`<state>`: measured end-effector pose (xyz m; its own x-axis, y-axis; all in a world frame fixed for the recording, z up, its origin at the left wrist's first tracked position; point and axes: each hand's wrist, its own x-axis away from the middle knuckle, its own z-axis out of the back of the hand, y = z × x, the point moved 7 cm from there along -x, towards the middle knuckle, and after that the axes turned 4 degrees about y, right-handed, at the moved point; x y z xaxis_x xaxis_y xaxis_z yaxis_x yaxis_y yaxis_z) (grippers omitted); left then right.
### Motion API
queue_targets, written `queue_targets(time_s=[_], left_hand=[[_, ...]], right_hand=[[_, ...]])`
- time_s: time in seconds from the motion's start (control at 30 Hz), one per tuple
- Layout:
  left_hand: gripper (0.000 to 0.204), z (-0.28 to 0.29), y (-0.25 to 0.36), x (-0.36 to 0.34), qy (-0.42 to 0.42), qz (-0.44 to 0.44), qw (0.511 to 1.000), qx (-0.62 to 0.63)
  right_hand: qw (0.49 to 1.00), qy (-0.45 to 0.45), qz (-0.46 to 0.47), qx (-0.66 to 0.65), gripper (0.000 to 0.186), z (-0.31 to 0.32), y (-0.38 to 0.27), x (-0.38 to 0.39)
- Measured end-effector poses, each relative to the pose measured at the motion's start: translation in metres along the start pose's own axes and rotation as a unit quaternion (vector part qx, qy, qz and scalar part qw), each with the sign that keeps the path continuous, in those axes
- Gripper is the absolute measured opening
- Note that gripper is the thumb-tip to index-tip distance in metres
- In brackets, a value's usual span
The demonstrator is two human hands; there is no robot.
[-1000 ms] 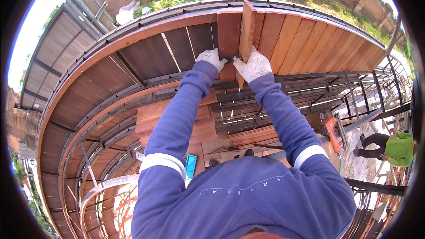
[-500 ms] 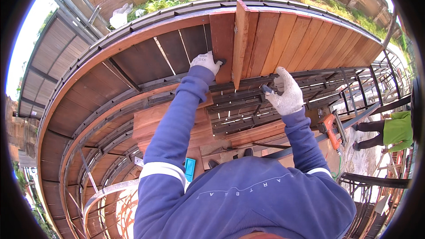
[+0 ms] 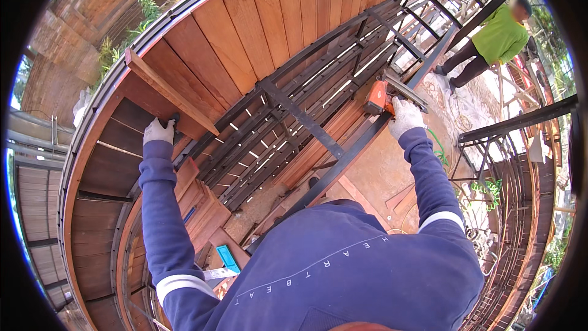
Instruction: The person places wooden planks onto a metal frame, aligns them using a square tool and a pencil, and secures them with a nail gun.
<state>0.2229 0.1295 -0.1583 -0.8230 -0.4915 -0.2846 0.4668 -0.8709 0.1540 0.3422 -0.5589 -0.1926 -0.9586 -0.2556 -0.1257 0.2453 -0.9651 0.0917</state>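
In a white knit glove, my left hand [image 3: 160, 130] is curled at the edge of a dark reddish wooden board [image 3: 149, 103], a dark-tipped digit against it. Part of that grip is hidden. A narrow plank [image 3: 168, 90] stands on edge across the boards beside it. Out to the right, my gloved right hand [image 3: 407, 117] is closed on the handle of an orange nail gun [image 3: 376, 97], which lies by a dark steel beam [image 3: 349, 162]. Fitted brown boards [image 3: 245, 21] run along the curved frame beyond my left hand.
A stack of short boards [image 3: 199, 205] and a turquoise-handled square [image 3: 228, 259] lie below my left arm. Open black steel framing [image 3: 303, 119] spans the middle. A green hose [image 3: 440, 150] trails right of the nail gun. A person in a green shirt [image 3: 499, 34] stands at the far right.
My right hand has moved from beside the boards out to the nail gun and closed on it. The view has turned to the right; my left hand stays at the board.
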Motion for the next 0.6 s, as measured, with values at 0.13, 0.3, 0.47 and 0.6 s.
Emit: queue_targets(time_s=[0.13,0.3,0.47,0.6], left_hand=[[0.060,-0.005,-0.002,-0.002,-0.062,0.043,0.997,0.002],[0.059,-0.016,-0.015,-0.005,-0.041,0.043,0.998,-0.013],[0.054,-0.009,-0.014,0.001,-0.067,0.049,0.996,0.006],[0.046,0.008,0.014,0.003,-0.098,0.051,0.993,0.042]], right_hand=[[0.999,-0.027,0.008,0.037,0.061,-0.033,0.027,-0.017],[0.993,0.000,0.029,0.116,0.046,-0.048,0.030,-0.022],[0.996,0.033,0.066,0.050,0.051,-0.047,0.024,-0.020],[0.991,0.074,0.060,-0.093,0.030,0.005,0.002,0.003]])
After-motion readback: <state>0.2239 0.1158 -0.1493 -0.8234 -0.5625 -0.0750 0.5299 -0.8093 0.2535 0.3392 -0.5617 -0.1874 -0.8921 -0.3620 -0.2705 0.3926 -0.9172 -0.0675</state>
